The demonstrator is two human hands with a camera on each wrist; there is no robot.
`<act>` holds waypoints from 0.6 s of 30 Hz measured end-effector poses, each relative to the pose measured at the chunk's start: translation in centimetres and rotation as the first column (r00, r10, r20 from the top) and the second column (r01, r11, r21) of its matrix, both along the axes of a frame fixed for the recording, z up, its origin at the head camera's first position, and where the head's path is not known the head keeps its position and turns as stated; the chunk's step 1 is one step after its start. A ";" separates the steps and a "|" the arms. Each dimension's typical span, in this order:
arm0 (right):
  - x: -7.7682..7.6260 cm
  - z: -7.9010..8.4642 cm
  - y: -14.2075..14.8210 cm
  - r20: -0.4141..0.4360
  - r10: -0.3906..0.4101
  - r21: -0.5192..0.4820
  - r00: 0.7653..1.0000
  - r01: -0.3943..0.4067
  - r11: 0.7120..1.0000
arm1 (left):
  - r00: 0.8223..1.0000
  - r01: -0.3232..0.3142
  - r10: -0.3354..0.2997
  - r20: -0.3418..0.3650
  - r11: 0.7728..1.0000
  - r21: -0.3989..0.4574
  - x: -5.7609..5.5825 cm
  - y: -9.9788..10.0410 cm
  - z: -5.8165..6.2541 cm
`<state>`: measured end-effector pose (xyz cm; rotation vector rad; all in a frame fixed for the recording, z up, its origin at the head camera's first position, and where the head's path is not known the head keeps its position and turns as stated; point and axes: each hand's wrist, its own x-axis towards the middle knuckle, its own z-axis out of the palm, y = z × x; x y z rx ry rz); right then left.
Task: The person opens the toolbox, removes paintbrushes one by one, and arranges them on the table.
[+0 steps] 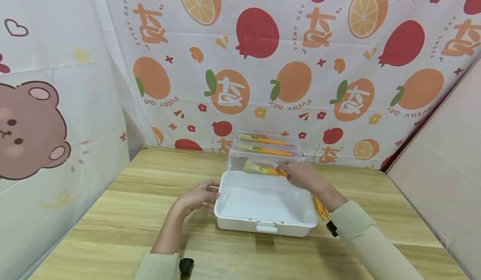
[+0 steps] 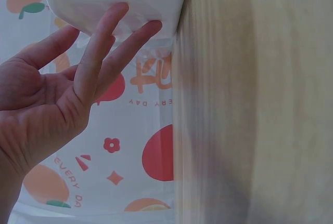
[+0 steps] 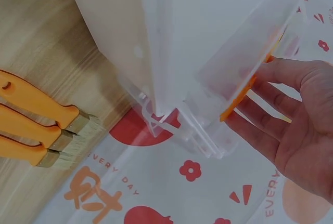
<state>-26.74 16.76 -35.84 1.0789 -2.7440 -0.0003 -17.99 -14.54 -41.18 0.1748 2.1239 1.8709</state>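
- Altogether, six brushes show across my views: one in my grip, two up in the clear trays (image 1: 233, 165), three on the table (image 1: 131, 209).
- My right hand (image 1: 300, 174) has one brush, the held brush (image 1: 259, 169), pinched by its orange handle between thumb and fingers; its pale bristles point to my left.
- That brush is level, over the far part of the one white box (image 1: 240, 225) and in front of the clear trays; whether it touches them I cannot tell.
- Two brushes lie above it, one higher than the other: the top brush (image 1: 263, 139) and the middle brush (image 1: 266, 150), both with bristles to my left and handles to my right.
- My left hand (image 1: 199, 196) is at the box's left side, fingers loosely spread and fairly straight, two fingertips resting against the outer wall; they grip nothing.
- The box stands open on the table, one latch (image 1: 267, 228) on the front side facing me.
- Three table brushes (image 3: 39, 91) lie side by side just right of the box, bristles toward the printed cloth (image 1: 188, 83); from my head view, my right arm partly hides them.
- Two pale sleeves (image 1: 370, 242) cover my forearms, with one black piece (image 1: 186, 266) showing at each cuff.
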 end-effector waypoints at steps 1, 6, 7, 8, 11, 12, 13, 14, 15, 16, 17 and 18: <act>0.0 0.1 0.0 -0.001 0.004 -0.001 1.000 -0.004 1.000 | 1.000 0.002 -0.002 -0.001 1.000 -0.001 0.0 0.0 0.0; 0.4 0.6 0.3 -0.010 0.029 -0.006 1.000 -0.029 1.000 | 1.000 0.001 -0.001 0.001 1.000 0.001 0.1 0.1 0.0; 0.5 0.7 0.3 -0.014 0.029 -0.003 0.999 -0.029 1.000 | 1.000 0.002 -0.002 0.001 1.000 0.001 0.1 0.1 0.0; 0.5 0.8 0.4 -0.017 0.028 0.000 0.999 -0.028 1.000 | 1.000 0.003 -0.003 0.000 1.000 0.003 0.1 0.1 0.1; 0.8 1.2 0.6 0.001 0.002 0.013 1.000 -0.002 1.000 | 1.000 0.009 -0.009 -0.002 1.000 0.004 0.1 0.1 0.1; 0.9 1.3 0.7 0.011 -0.012 0.019 1.000 0.012 1.000 | 1.000 0.010 -0.010 -0.003 1.000 0.003 0.1 0.1 0.0; 1.0 1.4 0.8 0.024 -0.027 0.022 0.999 0.026 0.999 | 1.000 0.010 -0.010 -0.006 1.000 0.003 0.1 0.1 0.0; 1.0 1.4 0.9 0.038 -0.042 0.026 0.998 0.041 0.999 | 1.000 0.010 -0.010 -0.006 1.000 0.003 0.1 0.1 0.0; 1.1 1.5 1.0 0.051 -0.053 0.024 0.997 0.051 0.998 | 1.000 0.008 -0.008 -0.006 1.000 0.003 0.2 0.2 -0.1; 1.2 1.6 1.2 0.058 -0.064 0.024 0.996 0.063 0.998 | 1.000 0.005 -0.005 -0.004 1.000 0.002 0.2 0.2 -0.1; 1.3 1.7 1.4 0.061 -0.071 0.024 0.996 0.069 0.997 | 1.000 0.002 -0.002 -0.003 1.000 0.002 0.2 0.2 -0.1; 1.3 1.8 1.5 0.058 -0.074 0.022 0.996 0.072 0.997 | 1.000 0.000 0.000 -0.004 1.000 0.001 0.2 0.2 -0.2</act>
